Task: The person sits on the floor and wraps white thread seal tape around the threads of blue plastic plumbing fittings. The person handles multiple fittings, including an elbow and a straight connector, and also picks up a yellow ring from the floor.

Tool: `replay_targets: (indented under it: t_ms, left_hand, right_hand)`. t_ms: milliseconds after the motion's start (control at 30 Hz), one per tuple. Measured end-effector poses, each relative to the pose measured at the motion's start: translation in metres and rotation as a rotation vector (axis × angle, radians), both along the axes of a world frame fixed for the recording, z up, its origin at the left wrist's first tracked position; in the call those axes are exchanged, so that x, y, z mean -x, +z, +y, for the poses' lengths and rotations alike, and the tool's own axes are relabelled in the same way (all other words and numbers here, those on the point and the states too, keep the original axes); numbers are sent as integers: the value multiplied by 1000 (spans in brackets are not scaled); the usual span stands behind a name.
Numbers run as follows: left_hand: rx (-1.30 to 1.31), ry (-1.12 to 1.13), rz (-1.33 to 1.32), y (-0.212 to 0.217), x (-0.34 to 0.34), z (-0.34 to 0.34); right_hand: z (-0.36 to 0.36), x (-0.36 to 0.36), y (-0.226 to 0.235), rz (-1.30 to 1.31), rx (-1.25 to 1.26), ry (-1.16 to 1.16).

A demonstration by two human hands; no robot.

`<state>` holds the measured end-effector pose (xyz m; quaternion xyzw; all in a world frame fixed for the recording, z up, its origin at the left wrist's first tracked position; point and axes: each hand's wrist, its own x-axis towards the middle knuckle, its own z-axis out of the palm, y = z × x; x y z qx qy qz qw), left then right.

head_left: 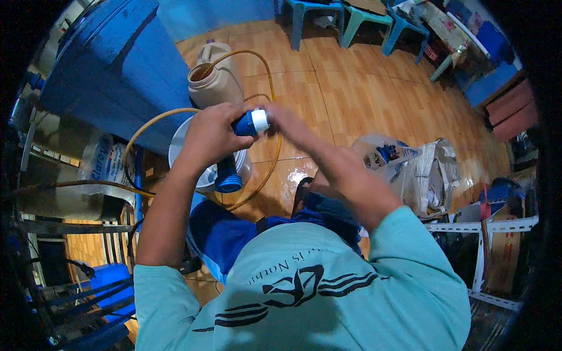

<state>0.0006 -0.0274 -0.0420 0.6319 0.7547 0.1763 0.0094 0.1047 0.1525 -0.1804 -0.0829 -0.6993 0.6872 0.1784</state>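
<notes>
My left hand (213, 130) is closed around a blue plastic pipe fitting (242, 124), held above a white bucket (179, 138). A white collar or cap (260, 120) sits on the fitting's right end. My right hand (285, 121) is at that white end, and motion smears its fingers, so their grip is unclear. Below my left hand shows a darker blue piece with a ribbed round end (228, 182); whether it joins the held fitting I cannot tell. Behind the hands stands a beige jug (213, 86) with its top cut open and a yellowish hose (270, 76) running from it.
A large blue drum (111, 64) stands at the left. Nearer on the left are a clear container (76, 169) and a dark rack (88, 228). On the right lie a plastic bag (380, 151) and a white sack (430, 175). Plastic stools (367, 20) stand at the back.
</notes>
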Motion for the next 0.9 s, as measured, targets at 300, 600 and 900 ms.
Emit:
replay_targets:
  t_ms: [300,600,900]
  left_hand:
    - [103,137,-66,-14,-2,-11]
    - [61,21,24,-36,23,-18]
    - [55,15,-65,-13,0,-4]
  right_hand:
    - [-29,-12,111,17,-187,-28]
    - [-107,-71,70,92,169,-7]
    - [-77,-65,-20,-12,120,-69]
